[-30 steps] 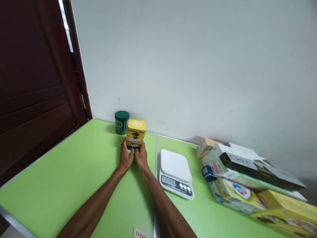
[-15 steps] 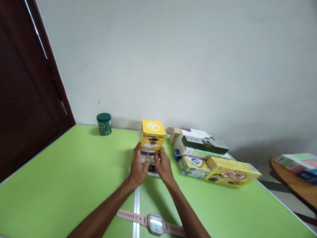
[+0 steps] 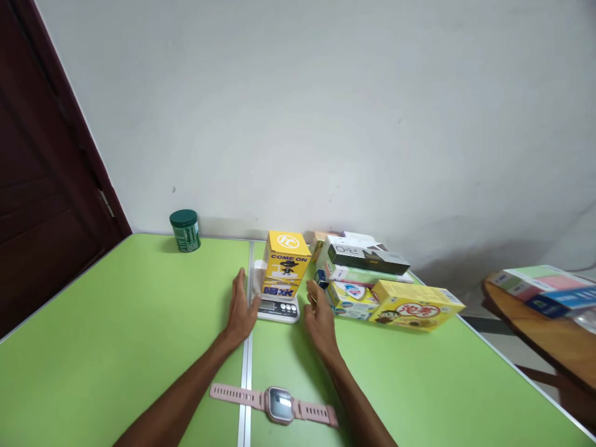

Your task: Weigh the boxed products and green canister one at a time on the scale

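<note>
The left hand (image 3: 241, 315) and right hand (image 3: 320, 320) were apart in the lower middle of the frame, fingers loosely parted, gripping nothing; the bottom edge cut off both forearms (image 3: 174, 394). Between them, at the centre, a yellow box (image 3: 287, 268) stood upright on a white scale (image 3: 279, 313). The box hid most of the scale's plate, and the reading on the screen (image 3: 267, 305) was too small to make out. Whether the left thumb touched the scale could not be told.

Below, at bottom centre, lay a pink watch (image 3: 280, 405). Right of centre sat a pile of boxes (image 3: 370, 259), a small blue box (image 3: 320, 277) there partly covered. A green tub (image 3: 186, 233) stood left of centre, its label unreadable. The frame cut off a dark door (image 3: 41, 186) at upper left and a wooden table (image 3: 521, 315) at the right edge.
</note>
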The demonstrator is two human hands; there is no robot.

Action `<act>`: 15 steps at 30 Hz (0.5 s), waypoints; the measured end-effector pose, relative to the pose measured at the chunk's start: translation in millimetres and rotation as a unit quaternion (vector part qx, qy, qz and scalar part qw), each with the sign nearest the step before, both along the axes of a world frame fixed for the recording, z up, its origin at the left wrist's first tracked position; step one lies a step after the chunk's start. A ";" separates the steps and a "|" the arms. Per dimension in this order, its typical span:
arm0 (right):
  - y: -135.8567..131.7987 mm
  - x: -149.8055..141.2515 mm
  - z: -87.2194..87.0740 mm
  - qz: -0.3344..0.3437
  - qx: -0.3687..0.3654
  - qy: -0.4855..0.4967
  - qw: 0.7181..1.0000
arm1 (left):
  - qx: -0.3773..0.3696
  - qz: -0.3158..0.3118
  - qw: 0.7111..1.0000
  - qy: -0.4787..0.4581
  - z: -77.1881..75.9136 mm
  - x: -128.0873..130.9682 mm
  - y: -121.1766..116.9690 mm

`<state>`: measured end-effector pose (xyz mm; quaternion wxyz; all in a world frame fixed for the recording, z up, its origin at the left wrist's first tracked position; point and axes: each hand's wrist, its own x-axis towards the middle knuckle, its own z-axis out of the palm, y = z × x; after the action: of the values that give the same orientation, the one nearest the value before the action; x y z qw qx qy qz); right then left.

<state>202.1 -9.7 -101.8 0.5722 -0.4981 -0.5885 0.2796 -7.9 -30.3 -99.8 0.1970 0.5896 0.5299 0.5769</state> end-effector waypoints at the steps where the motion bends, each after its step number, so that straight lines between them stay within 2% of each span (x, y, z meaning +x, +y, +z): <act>1: -4.5 6.5 -6.9 -0.013 -0.009 0.003 1.000 | -0.008 0.022 1.000 -0.018 -2.0 -10.2 3.4; 4: -17.4 21.5 -23.8 -0.021 -0.032 0.001 0.999 | -0.052 0.086 0.991 -0.088 -7.5 -37.7 15.4; 8: -23.6 26.0 -30.9 -0.023 -0.038 -0.007 0.999 | -0.089 0.124 0.982 -0.115 -10.9 -52.9 21.2; 12: -20.6 22.2 -24.1 -0.024 -0.029 -0.008 0.999 | -0.072 0.120 0.988 -0.070 -7.3 -44.9 9.4; 15: -14.7 11.8 -4.2 -0.009 0.005 0.004 1.000 | -0.003 0.101 0.995 0.008 6.1 -26.1 2.9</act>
<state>213.8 -24.4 -106.0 0.5797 -0.4996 -0.5826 0.2737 -34.1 -27.4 -93.7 0.1347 0.5374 0.5898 0.5875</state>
